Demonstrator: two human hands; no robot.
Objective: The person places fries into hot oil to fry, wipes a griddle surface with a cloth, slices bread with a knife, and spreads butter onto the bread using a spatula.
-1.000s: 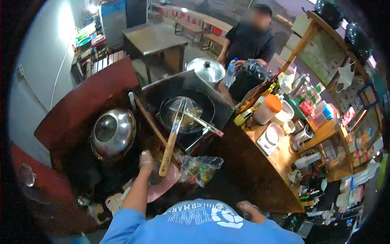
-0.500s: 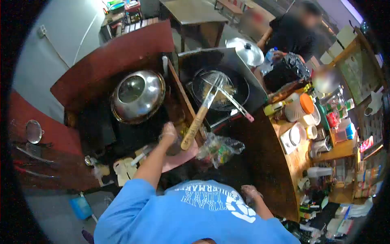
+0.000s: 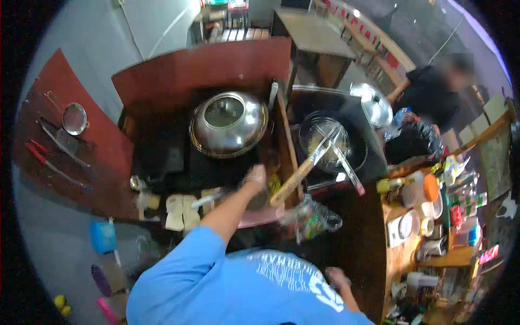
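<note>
My left hand [image 3: 255,176] reaches forward over the dark counter, just below a shiny domed metal lid [image 3: 246,130] with a glass centre. Its fingers are blurred, so I cannot make out a grip. A pink container edge [image 3: 260,218] lies beneath the forearm. Low at the right, my right hand [image 3: 338,276] hangs beside the blue shirt, its fingers indistinct. Between the hands lies a clear plastic bag [image 3: 309,219] with colourful contents. A wire strainer with a wooden handle [image 3: 297,181] and pink-tipped tongs [image 3: 349,170] rest across a dark wok [image 3: 357,146] with food in it.
At right, a wooden shelf [image 3: 382,216] holds an orange-lidded jar [image 3: 430,188] and several containers. A person in dark clothing [image 3: 433,92] is beyond a black plastic bag [image 3: 417,142]. Folded cloths [image 3: 182,212] lie left of my forearm. A small sieve [image 3: 75,119] hangs on the red panel.
The view has turned left, so the stove, lid and wok appear farther right. My left hand stays near the lid, slightly closer under it. My right hand remains low by my side.
</note>
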